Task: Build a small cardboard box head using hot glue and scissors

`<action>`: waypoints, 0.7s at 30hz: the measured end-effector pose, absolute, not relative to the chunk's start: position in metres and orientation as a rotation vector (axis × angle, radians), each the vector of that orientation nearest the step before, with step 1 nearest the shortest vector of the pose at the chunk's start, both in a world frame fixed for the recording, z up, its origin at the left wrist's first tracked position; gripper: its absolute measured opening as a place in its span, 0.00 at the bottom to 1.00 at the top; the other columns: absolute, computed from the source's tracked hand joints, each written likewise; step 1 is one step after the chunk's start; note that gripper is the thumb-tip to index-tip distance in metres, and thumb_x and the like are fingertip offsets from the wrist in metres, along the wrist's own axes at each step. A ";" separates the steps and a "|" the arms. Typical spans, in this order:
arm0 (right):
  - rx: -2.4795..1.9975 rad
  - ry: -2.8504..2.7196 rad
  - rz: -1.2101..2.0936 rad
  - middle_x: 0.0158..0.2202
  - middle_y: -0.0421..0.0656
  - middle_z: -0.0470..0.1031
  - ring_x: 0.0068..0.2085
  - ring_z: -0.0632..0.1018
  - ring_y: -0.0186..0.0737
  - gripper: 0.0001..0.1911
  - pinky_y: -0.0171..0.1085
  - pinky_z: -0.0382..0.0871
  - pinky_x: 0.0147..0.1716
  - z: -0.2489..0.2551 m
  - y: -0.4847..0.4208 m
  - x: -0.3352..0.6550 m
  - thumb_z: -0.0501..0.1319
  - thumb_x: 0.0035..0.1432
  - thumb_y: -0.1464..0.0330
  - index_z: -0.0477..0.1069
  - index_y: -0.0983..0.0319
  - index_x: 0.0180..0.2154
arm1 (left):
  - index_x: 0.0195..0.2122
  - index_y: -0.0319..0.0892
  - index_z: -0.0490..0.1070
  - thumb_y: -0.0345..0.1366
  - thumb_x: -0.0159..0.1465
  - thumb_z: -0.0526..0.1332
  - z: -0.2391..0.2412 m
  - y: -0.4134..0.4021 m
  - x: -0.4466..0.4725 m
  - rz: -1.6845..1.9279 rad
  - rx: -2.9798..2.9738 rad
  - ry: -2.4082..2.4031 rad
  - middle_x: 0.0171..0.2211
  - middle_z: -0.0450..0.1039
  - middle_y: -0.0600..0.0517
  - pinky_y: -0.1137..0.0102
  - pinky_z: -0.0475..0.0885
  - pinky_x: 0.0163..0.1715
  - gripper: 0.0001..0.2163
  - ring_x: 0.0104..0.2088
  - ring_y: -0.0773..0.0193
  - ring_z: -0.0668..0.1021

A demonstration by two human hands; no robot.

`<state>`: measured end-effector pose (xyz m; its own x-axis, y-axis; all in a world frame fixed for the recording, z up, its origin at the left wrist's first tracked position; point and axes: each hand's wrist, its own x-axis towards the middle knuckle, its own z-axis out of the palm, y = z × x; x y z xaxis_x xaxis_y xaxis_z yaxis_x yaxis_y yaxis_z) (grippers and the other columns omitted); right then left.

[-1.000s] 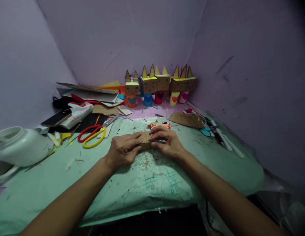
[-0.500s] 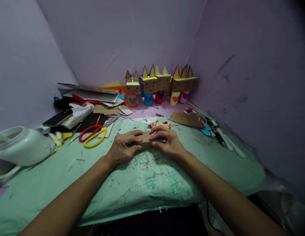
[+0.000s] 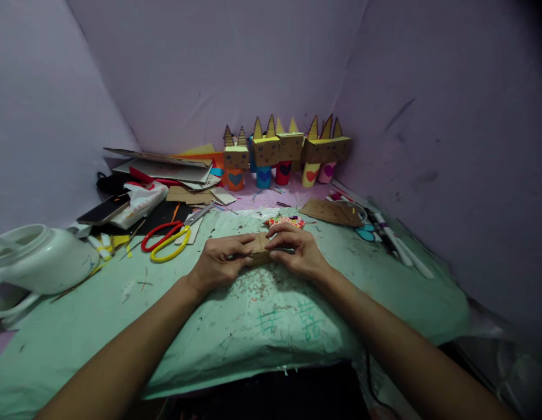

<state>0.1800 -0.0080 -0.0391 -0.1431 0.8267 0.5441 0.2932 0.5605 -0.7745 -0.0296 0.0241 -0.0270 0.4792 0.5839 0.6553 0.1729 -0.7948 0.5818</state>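
A small brown cardboard box (image 3: 261, 245) is pinched between both my hands, low over the middle of the green-covered table (image 3: 200, 326). My left hand (image 3: 222, 261) grips its left end, thumb at the front and fingers over the top. On the right end, my right hand (image 3: 294, 249) holds it the same way with curled fingers. Parts of the box are hidden behind the fingers. Just beyond the hands lies a patterned, pointed item (image 3: 286, 222), partly covered. Brown crumbs (image 3: 262, 283) are scattered in front of the box.
Red-and-yellow scissors (image 3: 170, 239) lie to the left, near a white pot (image 3: 43, 259) and a pile of cardboard (image 3: 161, 166). Several box-headed figures with paper ears (image 3: 264, 154) stand at the back. A cardboard piece (image 3: 332, 213) and markers (image 3: 395, 239) are on the right.
Both hands keep their hold on the box with almost no movement. The view has shifted very slightly.
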 end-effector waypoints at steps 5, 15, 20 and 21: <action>-0.953 -1.677 0.647 0.40 0.45 0.74 0.44 0.76 0.44 0.08 0.45 0.73 0.43 -0.040 -0.009 0.179 0.65 0.45 0.77 0.78 0.59 0.28 | 0.27 0.40 0.78 0.26 0.50 0.65 -0.027 0.024 -0.029 1.253 2.268 0.641 0.38 0.81 0.44 0.65 0.80 0.39 0.05 0.39 0.54 0.83; -0.946 -1.652 0.660 0.40 0.45 0.73 0.43 0.76 0.43 0.09 0.44 0.74 0.42 -0.041 -0.009 0.178 0.64 0.45 0.78 0.78 0.59 0.28 | 0.27 0.40 0.78 0.27 0.50 0.65 -0.030 0.024 -0.028 1.258 2.236 0.650 0.40 0.81 0.44 0.63 0.80 0.40 0.04 0.39 0.54 0.83; -0.947 -1.672 0.655 0.40 0.45 0.73 0.44 0.76 0.43 0.09 0.44 0.75 0.41 -0.041 -0.009 0.179 0.65 0.45 0.77 0.77 0.59 0.29 | 0.28 0.39 0.78 0.27 0.50 0.65 -0.029 0.023 -0.028 1.242 2.234 0.659 0.40 0.81 0.42 0.64 0.80 0.41 0.04 0.40 0.54 0.82; -0.946 -1.674 0.654 0.41 0.44 0.73 0.44 0.76 0.43 0.09 0.44 0.75 0.41 -0.041 -0.009 0.179 0.65 0.45 0.77 0.77 0.59 0.29 | 0.28 0.39 0.78 0.27 0.51 0.65 -0.029 0.023 -0.028 1.236 2.233 0.667 0.40 0.81 0.42 0.64 0.80 0.41 0.04 0.40 0.54 0.82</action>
<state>0.1789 -0.0085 -0.0414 -0.1306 0.8431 0.5217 0.2659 0.5367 -0.8008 -0.0276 0.0229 -0.0289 0.4681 0.6278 0.6219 0.1756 -0.7558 0.6308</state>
